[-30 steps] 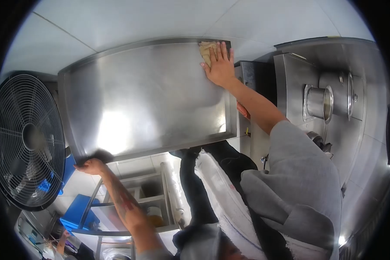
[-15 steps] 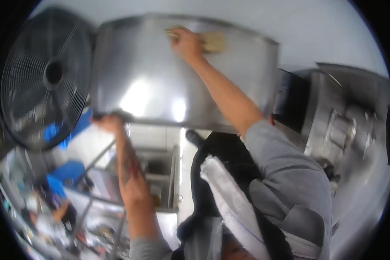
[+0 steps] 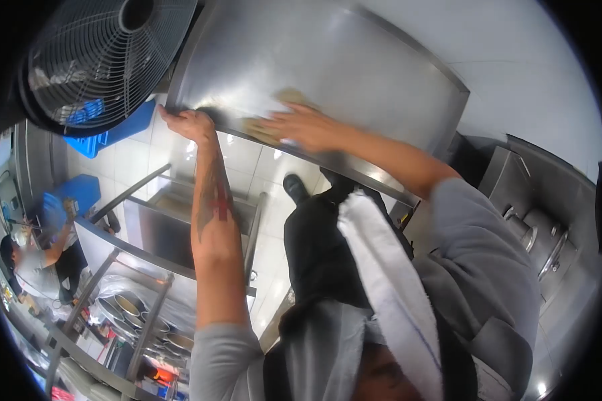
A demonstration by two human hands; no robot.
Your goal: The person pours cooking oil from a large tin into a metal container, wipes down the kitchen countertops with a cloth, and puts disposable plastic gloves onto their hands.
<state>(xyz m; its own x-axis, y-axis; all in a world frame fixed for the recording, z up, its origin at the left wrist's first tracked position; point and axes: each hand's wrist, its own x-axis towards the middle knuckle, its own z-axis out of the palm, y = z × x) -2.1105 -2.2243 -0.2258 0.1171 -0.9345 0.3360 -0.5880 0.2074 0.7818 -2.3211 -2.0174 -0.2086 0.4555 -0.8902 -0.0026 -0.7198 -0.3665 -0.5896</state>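
Note:
A tan cloth [image 3: 262,131] lies on the brushed-steel tabletop [image 3: 374,73], close to its front edge. My right hand [image 3: 306,127] presses down on this cloth, fingers reaching over it and slightly blurred; part of the cloth shows beyond the fingers. At the table's near left corner, my left hand [image 3: 190,125] rests against the edge with one finger stretched out to the left. I see nothing held in it, and some of its fingers are hidden.
A large fan [image 3: 107,60] stands close by the table's left side. Below it are blue crates [image 3: 124,127]. A metal rack [image 3: 147,244] is at lower left, with pots [image 3: 130,304] beyond. Another person [image 3: 43,267] works far left. Metal pots [image 3: 545,230] sit at right.
My right hand and the cloth have come from the far side of the tabletop to its near edge. My left hand stays at the near left corner. The view has shifted and tilted.

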